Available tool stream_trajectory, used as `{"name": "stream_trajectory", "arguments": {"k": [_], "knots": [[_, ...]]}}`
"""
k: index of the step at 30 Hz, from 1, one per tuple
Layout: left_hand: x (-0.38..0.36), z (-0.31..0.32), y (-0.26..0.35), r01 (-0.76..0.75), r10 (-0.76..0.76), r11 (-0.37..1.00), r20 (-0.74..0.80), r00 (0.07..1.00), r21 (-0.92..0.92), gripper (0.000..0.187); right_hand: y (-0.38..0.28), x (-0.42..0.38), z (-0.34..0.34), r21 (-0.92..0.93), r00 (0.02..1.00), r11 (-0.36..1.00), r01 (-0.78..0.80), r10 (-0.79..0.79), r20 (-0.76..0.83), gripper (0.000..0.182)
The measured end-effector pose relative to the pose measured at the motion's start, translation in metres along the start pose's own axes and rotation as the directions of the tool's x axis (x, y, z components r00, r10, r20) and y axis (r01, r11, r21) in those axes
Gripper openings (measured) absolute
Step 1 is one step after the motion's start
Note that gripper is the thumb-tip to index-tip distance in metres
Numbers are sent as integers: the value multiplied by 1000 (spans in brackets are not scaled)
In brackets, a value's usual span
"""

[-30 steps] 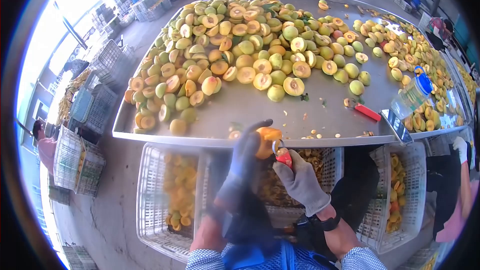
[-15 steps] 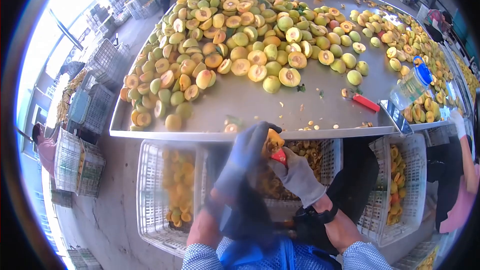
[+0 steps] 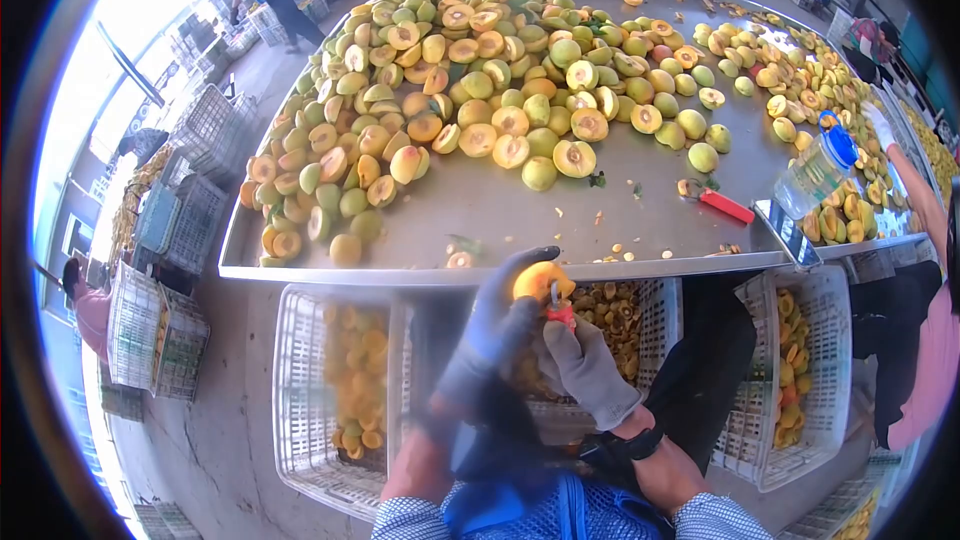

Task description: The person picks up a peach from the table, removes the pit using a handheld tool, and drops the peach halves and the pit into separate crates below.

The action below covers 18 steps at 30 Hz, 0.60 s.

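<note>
My left hand (image 3: 497, 312), in a dark blue-grey glove, holds a yellow peach half (image 3: 541, 281) just below the table's front edge. My right hand (image 3: 592, 365), in a grey glove, is closed round a red-handled pitting tool (image 3: 560, 314). The tool's curved metal tip touches the fruit's lower right side. Beneath my hands is a crate (image 3: 672, 325) of peach pieces. Across the metal table (image 3: 470, 202) lies a heap of halved peaches (image 3: 440, 90), green-skinned with yellow flesh.
A second red-handled tool (image 3: 727, 206), a phone (image 3: 787, 232) and a blue-lidded plastic jar (image 3: 815, 175) lie on the right of the table. White crates of fruit flank my legs, one on the left (image 3: 300, 390), one on the right (image 3: 835, 380). A co-worker's arm (image 3: 915, 185) reaches in at right.
The peach half has turned and shows a smoother orange side, with the tool's tip now visible against it. The co-worker's gloved hand has moved forward over the fruit. A walking person has shifted left.
</note>
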<state>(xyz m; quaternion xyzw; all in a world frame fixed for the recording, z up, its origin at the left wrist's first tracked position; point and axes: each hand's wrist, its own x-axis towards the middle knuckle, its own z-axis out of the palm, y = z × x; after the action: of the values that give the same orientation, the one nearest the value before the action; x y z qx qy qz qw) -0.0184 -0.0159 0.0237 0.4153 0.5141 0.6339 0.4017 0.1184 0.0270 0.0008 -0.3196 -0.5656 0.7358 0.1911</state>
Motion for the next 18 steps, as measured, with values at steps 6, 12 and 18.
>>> {"name": "stream_trajectory", "arguments": {"k": [6, 12, 18], "knots": [[0, 1, -20, -51, 68, 994, -173, 983, 98, 52, 9, 3, -4, -299, 971, 927, 225, -239, -11, 27], [13, -8, 5, 168, -140, 922, -103, 985, 349, 34, 19, 4, -6, -318, 970, 917, 243, -239, 50, 23], [27, -26, 30, 177, -322, 828, 193, 927, 532, 42, -26, -19, 11, -18, 995, 999, -38, 40, 96, 24]]}}
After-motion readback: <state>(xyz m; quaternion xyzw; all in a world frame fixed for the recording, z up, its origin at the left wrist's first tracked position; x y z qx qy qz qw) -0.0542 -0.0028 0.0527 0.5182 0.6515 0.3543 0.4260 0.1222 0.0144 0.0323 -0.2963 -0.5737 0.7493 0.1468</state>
